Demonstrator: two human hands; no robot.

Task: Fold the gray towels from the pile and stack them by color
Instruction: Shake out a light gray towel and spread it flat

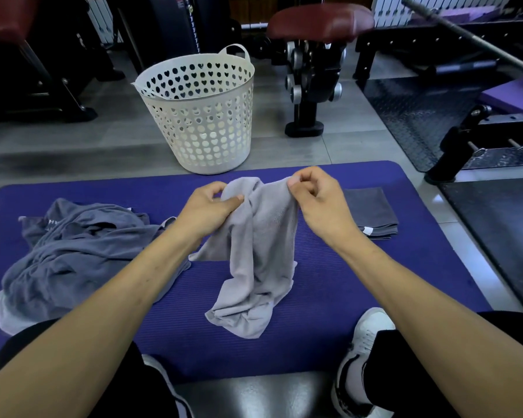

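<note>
The single head camera looks forward and down, close over the purple mat (360, 291), toward the white basket (200, 116).

Black trousers (435, 372), white-and-black sneakers (363, 351)

Purple exercise mat (344, 297) lies on grey tiled floor (103, 140). On mat: dark gray towel pile (73, 254) at left, light gray towel (254, 282) centre, folded dark gray towel (372, 211) at right. White perforated laundry basket (203, 122) stands on floor.

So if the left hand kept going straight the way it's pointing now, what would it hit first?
The left hand points up and to the right, already pinching the light towel. Pushing on, it would probably meet the right hand gripping the same towel, though depth between them is hard to judge.
</note>
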